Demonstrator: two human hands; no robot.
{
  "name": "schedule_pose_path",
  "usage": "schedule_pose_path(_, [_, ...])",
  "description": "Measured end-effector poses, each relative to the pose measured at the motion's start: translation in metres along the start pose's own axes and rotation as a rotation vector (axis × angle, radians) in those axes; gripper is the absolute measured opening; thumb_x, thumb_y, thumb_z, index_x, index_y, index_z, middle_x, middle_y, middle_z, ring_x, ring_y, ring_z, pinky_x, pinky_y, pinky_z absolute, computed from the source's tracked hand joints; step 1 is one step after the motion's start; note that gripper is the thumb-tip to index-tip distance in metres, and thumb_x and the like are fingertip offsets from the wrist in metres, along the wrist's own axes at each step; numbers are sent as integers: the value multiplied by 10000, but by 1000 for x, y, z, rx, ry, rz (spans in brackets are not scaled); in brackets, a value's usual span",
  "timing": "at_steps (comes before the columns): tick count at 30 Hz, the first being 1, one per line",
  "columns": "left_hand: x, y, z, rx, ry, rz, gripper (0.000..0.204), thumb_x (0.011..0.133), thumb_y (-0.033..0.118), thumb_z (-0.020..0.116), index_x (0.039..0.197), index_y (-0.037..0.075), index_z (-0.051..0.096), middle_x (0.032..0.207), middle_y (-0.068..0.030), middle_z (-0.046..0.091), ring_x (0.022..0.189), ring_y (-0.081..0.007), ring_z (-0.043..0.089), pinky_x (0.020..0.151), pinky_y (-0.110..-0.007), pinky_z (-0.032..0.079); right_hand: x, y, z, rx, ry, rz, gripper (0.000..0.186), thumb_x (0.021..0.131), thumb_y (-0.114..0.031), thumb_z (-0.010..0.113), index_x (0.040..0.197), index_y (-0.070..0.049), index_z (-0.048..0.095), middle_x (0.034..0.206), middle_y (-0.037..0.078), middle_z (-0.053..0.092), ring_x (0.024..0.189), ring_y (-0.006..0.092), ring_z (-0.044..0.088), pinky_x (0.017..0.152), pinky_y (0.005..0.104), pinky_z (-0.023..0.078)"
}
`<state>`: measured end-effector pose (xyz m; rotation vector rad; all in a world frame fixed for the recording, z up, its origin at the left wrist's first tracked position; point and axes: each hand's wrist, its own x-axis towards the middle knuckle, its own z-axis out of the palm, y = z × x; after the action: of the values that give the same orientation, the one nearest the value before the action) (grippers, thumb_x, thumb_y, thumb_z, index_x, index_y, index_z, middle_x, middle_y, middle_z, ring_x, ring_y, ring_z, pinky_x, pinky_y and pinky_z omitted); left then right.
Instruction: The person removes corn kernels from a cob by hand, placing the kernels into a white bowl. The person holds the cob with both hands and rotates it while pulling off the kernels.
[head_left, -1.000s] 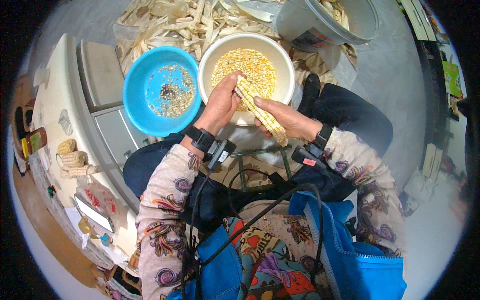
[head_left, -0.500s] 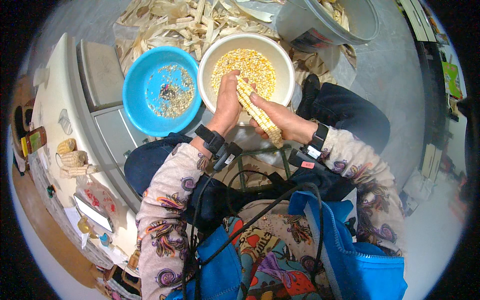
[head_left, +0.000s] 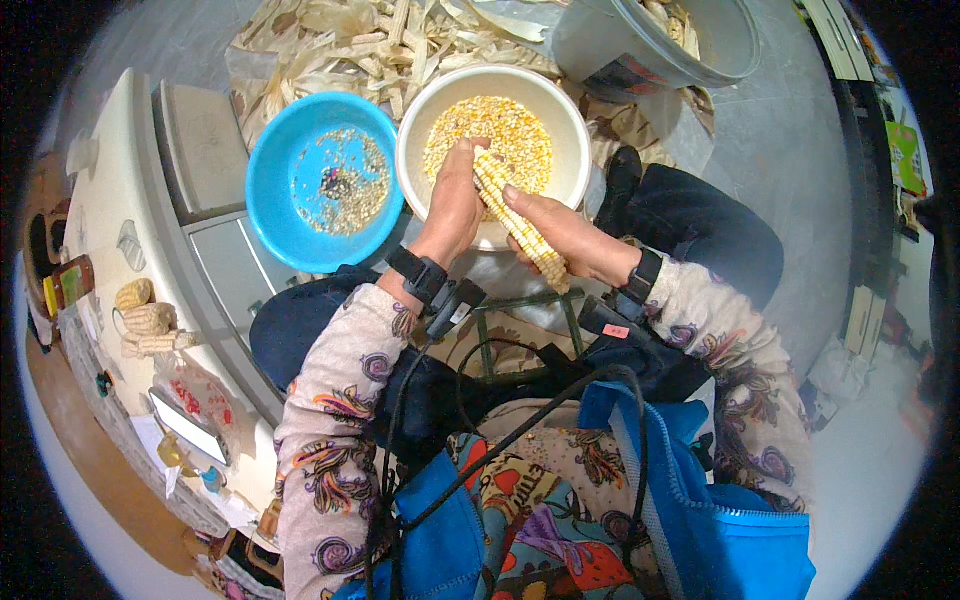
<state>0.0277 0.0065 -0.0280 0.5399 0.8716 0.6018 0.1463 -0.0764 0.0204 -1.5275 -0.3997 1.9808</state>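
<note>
Between my two hands a dried corn cob with pale yellow kernels lies slantwise, its far end over a white bowl. My left hand grips the far end, thumb pressed near the tip. Around the nearer half, my right hand is closed with its thumb on the kernels; its other fingers are mostly hidden beneath the cob. Loose yellow corn kernels cover the bowl's bottom. Left of it stands a blue basin holding scattered pale kernels and a small dark clump.
Stripped cobs and husks are heaped beyond the bowls. A grey bucket with cobs stands at the far right. On the left, a white cabinet carries several corn cobs and a tablet. A black cable crosses my lap.
Both hands still hold the cob, which has shifted very slightly. My left thumb and fingers have moved a little at its far end.
</note>
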Motion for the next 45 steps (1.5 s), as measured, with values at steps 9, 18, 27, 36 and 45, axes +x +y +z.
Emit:
schedule_pose_path(9, [-2,3,1,2,28,8,385,957,264,242,1169,-12,405,1003,-196,540,939,-266,557,859,-365,452,-2,5,8,-139,110,-73,517,856,-519,466,1003,-29,534,720,61,571,563,136,533,477,267,436])
schedule_pose_path(18, [-3,13,5,-310,-27,8,385,950,225,351,1221,-45,387,1160,-163,489,1069,-243,494,947,-348,398,10,17,-4,-328,207,-266,531,854,-496,487,1069,-10,484,784,86,559,636,152,537,549,262,439])
schedule_pose_path(27, [-3,14,1,-204,-38,-22,360,951,170,377,1226,-62,392,1195,-157,467,1103,-215,466,979,-331,369,19,28,-11,-469,329,-421,589,822,-503,521,1102,14,490,1004,236,586,971,341,566,819,379,442])
schedule_pose_path(36, [-5,9,3,-214,10,39,344,943,127,346,1208,-86,394,1172,-175,472,1092,-231,472,979,-331,367,15,25,-7,-563,319,-374,523,878,-414,505,1184,6,445,1075,144,557,985,206,525,866,306,406])
schedule_pose_path(45, [-2,13,2,-209,79,-28,307,908,62,369,1163,-100,425,1108,-195,512,1036,-243,511,929,-346,406,17,27,-7,-619,339,-339,528,839,-441,539,1109,6,461,1027,198,568,963,284,547,829,352,428])
